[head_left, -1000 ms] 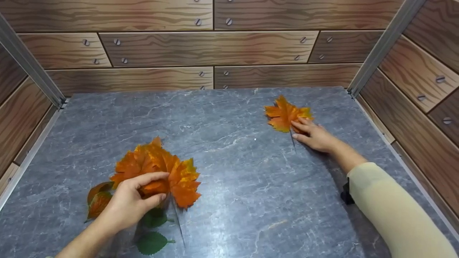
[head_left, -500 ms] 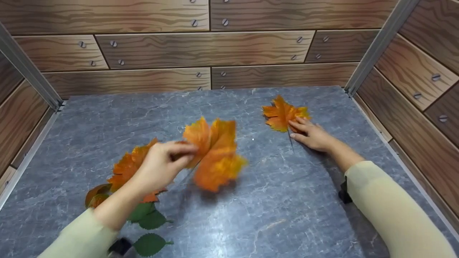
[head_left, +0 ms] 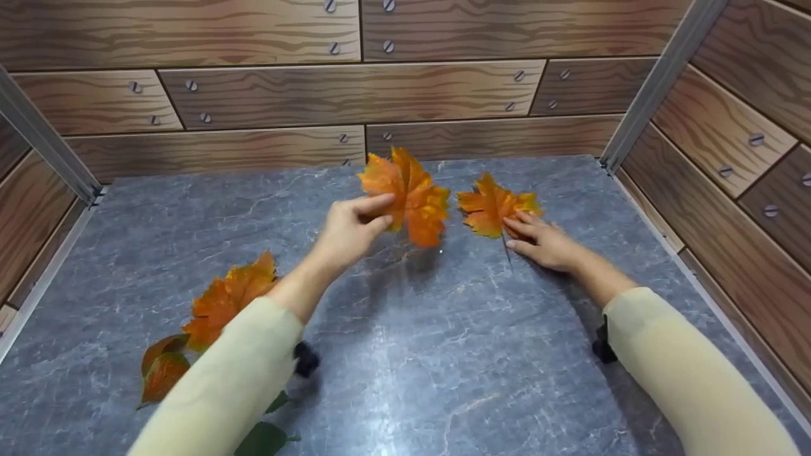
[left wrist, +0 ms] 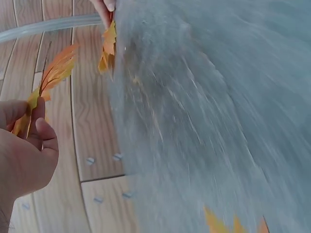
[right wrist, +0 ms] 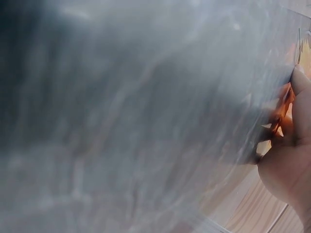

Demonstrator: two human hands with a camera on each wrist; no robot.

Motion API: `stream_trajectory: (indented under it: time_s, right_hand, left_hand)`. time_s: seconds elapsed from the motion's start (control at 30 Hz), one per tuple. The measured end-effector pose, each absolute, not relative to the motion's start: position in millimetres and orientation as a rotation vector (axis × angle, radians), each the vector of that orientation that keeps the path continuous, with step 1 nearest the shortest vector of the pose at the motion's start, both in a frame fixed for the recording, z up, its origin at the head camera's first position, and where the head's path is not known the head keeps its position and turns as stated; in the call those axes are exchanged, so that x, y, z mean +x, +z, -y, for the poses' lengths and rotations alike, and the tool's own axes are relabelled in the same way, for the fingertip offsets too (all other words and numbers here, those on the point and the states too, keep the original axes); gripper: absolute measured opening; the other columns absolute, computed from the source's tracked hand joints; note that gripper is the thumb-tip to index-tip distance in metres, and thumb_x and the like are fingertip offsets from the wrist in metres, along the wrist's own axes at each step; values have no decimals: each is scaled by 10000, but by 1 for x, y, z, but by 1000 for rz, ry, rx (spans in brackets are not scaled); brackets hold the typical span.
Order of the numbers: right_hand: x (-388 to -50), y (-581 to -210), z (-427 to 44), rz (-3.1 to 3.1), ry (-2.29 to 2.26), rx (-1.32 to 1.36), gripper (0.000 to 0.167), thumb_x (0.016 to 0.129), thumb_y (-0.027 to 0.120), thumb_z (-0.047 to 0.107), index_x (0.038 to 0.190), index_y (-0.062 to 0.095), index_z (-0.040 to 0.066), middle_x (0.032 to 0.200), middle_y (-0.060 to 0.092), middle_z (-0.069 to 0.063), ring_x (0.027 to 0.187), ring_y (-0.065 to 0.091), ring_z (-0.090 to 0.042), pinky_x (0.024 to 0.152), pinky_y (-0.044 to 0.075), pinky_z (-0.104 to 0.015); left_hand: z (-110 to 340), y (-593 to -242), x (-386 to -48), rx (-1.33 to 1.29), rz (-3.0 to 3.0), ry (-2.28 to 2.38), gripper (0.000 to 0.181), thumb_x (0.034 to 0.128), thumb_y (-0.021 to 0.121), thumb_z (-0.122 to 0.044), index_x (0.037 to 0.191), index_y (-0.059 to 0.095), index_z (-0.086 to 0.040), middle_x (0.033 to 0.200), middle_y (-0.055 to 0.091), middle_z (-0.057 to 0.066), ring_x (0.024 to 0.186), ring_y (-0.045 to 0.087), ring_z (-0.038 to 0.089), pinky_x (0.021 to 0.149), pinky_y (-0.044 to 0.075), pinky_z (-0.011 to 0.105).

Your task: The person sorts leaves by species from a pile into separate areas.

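My left hand (head_left: 350, 235) pinches an orange artificial maple leaf (head_left: 415, 201) between thumb and fingers, held above the table. In the left wrist view this leaf (left wrist: 59, 72) sticks out past the fingertips. Farther right, a second maple leaf (head_left: 485, 206) lies on the table with its thin stem toward me. On that leaf's right side rests my right hand (head_left: 546, 244), its fingers fairly straight and its thumb beside the stem. The two leaves are close but apart. Seen from the right wrist, the right hand (right wrist: 291, 162) is cut off by the frame edge.
Another orange maple leaf (head_left: 229, 303) lies on the left of the marbled grey table (head_left: 405, 354), partly behind my left sleeve. Beside it are reddish-green oval leaves (head_left: 166, 379). A green leaf (head_left: 261, 439) lies near the front. Wood-patterned walls (head_left: 355, 95) enclose the back and sides.
My left hand has lifted the maple leaf from the left group and carried it right and away from me, close to the other leaf. The right hand has stayed on its leaf.
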State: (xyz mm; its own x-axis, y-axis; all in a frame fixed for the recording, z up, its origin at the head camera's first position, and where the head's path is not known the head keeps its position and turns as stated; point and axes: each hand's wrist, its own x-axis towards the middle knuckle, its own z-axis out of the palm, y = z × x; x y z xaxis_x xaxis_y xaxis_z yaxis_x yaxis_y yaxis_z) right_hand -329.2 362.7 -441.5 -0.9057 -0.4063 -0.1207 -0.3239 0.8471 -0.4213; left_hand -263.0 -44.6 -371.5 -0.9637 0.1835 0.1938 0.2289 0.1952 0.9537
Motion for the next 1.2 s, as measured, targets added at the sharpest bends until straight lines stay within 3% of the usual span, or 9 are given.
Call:
stream_trajectory:
  time_s: [0.2,0.57,0.63,0.7,0.87,1.07,1.2]
  right_hand:
    - [-328,-442,-359,-2826,-608,-580,652,1119,540,418,1656,368,90,1732,156,-260,1597,71,-483,1225,14,-730]
    - [-327,-442,-357,-2820,-618,-588,647,1122,537,406,1654,365,80,1727,158,-273,1590,72,-501,1227,3,-724]
    - [-328,-442,-358,-2819,-610,-574,649,1123,531,410,1659,357,88,1733,148,-264,1594,64,-491,1230,-3,-719]
    - [-328,-441,-360,-2820,-600,-563,651,1125,524,416,1662,351,92,1735,142,-260,1596,58,-488,1231,-7,-716]
    - [-328,-441,-360,-2822,-582,-563,649,1127,515,421,1663,349,94,1734,144,-261,1597,53,-486,1233,-13,-712]
    - [-329,-441,-360,-2820,-587,-561,651,1127,515,426,1664,349,97,1735,145,-258,1599,55,-480,1229,-7,-721]
    - [-329,-441,-359,-2817,-595,-572,658,1123,525,428,1657,359,83,1728,154,-273,1595,64,-490,1215,9,-746]
  left_hand:
    - [16,-392,-288,-273,2278,-2081,409,984,688,58,1389,676,-1,1352,696,189,1159,700,270,953,578,282]
    - [-3,-421,-306,-101,2282,-2260,470,1019,647,56,1478,624,-42,1530,576,138,1310,618,254,1018,542,296]
    - [-4,-424,-309,-82,2282,-2275,476,1015,646,59,1481,621,-39,1534,573,139,1254,634,213,976,544,272]
    - [-4,-429,-312,-59,2290,-2285,485,1009,642,62,1483,619,-35,1529,577,137,1100,659,184,877,545,242]
    - [-4,-437,-316,12,2352,-2275,509,1004,632,65,1498,612,-57,1486,598,150,730,568,160,607,459,216]
    - [-2,-442,-320,41,2363,-2300,531,1001,601,93,1513,590,-46,1330,674,203,845,698,196,569,447,203]
    - [-1,-442,-321,37,2393,-2301,538,1001,593,94,1520,581,-45,1261,694,187,872,705,207,598,463,226]
